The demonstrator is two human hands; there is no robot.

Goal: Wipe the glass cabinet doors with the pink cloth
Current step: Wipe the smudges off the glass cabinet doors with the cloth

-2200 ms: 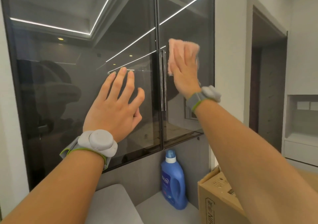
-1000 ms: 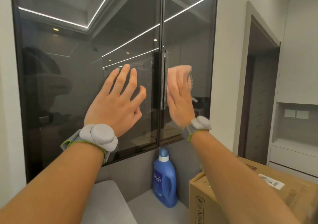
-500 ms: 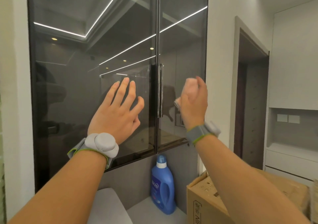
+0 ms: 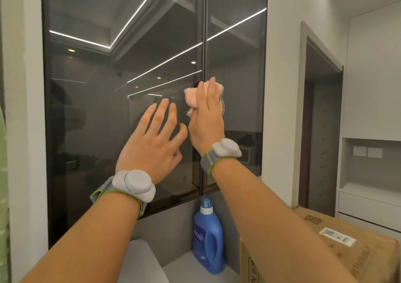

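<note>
Two dark glass cabinet doors fill the view: the left door [image 4: 104, 100] and the right door [image 4: 236, 43], meeting at a black centre seam. My right hand [image 4: 207, 122] presses the pink cloth [image 4: 192, 97] flat against the glass right over that seam, at mid height. The cloth sticks out past my fingers on the left and right, and most of it is hidden under my palm. My left hand [image 4: 152, 143] lies flat on the left door with fingers spread, just left of the right hand, holding nothing.
A blue detergent bottle [image 4: 208, 237] stands on the grey counter [image 4: 199, 274] below the doors. A cardboard box [image 4: 325, 250] sits at the lower right. White walls frame the cabinet; a dark doorway [image 4: 319, 130] opens to the right.
My right hand lifted the cloth off the right door, bunched it, then moved left and laid it flat over the centre seam. My left hand stayed on the left door.
</note>
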